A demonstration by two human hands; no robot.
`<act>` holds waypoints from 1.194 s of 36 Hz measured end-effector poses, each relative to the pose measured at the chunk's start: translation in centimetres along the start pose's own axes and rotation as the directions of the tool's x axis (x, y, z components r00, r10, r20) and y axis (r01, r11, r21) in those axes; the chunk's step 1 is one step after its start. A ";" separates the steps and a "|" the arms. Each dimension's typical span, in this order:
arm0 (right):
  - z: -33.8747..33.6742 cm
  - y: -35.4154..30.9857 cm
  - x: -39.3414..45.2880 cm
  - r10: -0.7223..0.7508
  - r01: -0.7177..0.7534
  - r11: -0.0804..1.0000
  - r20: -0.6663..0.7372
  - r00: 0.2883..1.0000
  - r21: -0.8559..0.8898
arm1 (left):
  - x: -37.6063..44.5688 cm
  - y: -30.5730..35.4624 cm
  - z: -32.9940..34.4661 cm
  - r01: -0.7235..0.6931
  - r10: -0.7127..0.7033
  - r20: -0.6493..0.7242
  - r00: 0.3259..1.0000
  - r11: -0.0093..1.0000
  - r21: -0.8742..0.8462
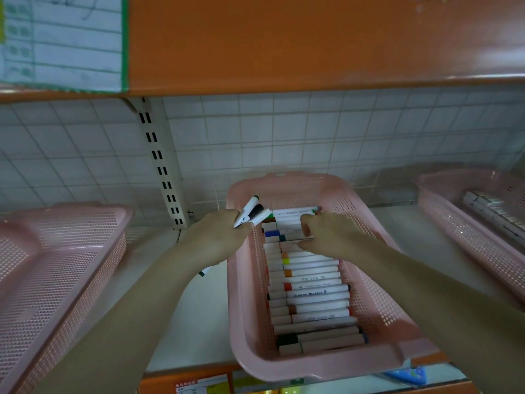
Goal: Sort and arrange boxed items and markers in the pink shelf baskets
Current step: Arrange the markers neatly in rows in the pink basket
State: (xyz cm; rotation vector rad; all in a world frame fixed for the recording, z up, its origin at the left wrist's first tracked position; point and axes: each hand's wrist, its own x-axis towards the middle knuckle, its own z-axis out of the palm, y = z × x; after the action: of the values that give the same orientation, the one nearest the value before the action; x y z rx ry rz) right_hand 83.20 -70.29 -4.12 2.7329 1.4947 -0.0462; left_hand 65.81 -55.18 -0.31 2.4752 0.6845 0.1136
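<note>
white tiles back an orange shelf [312,46]. marker sorting is under way: left hand [218,237] grips three markers [252,211] at the middle basket [377,268] rim, 10 o'clock; right hand [326,234] fingers curl onto the marker row [309,282]. next, slot them into line.

Three pink baskets [377,251] on the shelf — left, middle, right; three markers [252,211] bunched in the left hand [218,237], roughly twenty more markers in a row [309,282] in the middle basket, exact count unclear — two hands, right hand [329,234] included.
</note>
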 end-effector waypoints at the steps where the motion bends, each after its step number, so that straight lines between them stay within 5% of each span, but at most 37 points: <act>1: 0.1 0.0 0.0 0.001 -0.001 1.000 -0.005 1.000 0.003 | 0.0 0.0 0.0 0.000 0.000 0.001 1.000 1.000 0.005; 6: -0.2 -0.3 -0.2 -0.020 0.024 0.999 -0.107 0.994 0.036 | 0.0 0.2 0.0 -0.005 0.005 0.025 1.000 1.000 0.012; 12: -1.5 -1.8 -0.2 -0.152 0.276 0.885 -0.328 0.932 0.376 | 0.3 1.5 0.0 -0.040 0.044 0.107 0.993 0.999 -0.032; 16: -2.0 -2.5 -0.3 -0.128 0.295 0.846 -0.368 0.921 0.443 | 1.1 1.7 0.4 -0.062 0.060 0.106 0.992 0.998 0.015; 32: -3.5 -1.0 -1.4 -0.122 0.134 0.818 -0.060 0.991 0.559 | 0.8 1.7 0.9 -0.125 0.138 0.087 0.987 0.982 -0.143; 38: -2.8 0.9 -1.5 -0.119 0.117 0.935 -0.013 0.993 0.336 | 1.8 1.6 -0.8 -0.070 0.057 -0.137 0.989 0.993 -0.096; 43: -1.5 1.7 -1.4 -0.113 0.106 0.985 0.044 0.993 0.133 | 1.8 1.2 -0.6 -0.064 0.055 -0.100 0.993 0.993 -0.095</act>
State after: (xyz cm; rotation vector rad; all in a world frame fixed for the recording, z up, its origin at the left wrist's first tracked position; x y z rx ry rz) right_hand 83.87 -72.30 -2.57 2.7206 1.6842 -0.2224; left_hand 67.75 -54.89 0.73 2.4084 0.6299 0.2856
